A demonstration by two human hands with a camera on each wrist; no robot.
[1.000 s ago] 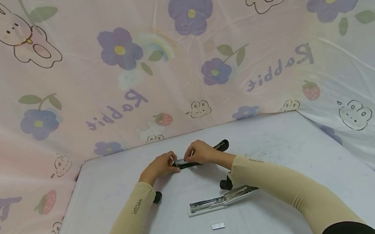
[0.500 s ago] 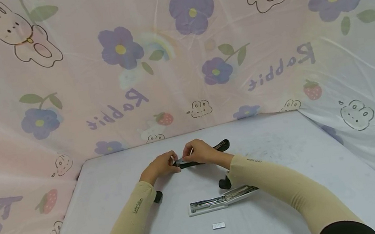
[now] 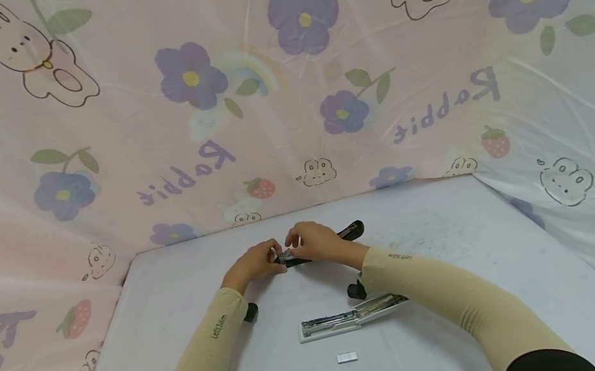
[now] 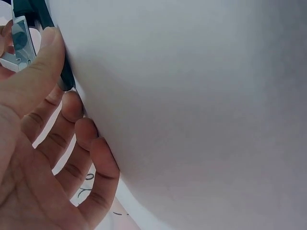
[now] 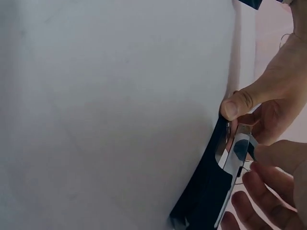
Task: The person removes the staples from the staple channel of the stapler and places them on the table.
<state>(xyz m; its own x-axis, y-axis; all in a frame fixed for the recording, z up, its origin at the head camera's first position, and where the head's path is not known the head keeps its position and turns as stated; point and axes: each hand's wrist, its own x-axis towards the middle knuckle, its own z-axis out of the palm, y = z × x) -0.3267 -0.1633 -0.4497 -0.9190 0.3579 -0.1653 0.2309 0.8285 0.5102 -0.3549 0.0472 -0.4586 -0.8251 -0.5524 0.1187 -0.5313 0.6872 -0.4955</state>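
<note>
A black stapler point(image 3: 354, 229) lies spread open near the back of the white table. My left hand point(image 3: 254, 264) grips its front end, thumb on one side and fingers on the other, as the left wrist view shows. Over the stapler's middle, my right hand point(image 3: 315, 242) has thumb and forefinger on the shiny metal staple channel point(image 5: 235, 158), which tilts up from the black base point(image 5: 206, 187). The other right fingers are spread and bent below it in the right wrist view. The channel's inside is mostly hidden.
A white stapler point(image 3: 328, 324), also opened out, lies nearer the front, partly under the right forearm. A short strip of staples point(image 3: 347, 357) lies before it. Behind the table point(image 3: 434, 235) hangs a printed curtain point(image 3: 264, 119).
The metal channel has tilted up a little from the black base. My right fingers have shifted slightly left and lifted apart. The left hand has stayed in place.
</note>
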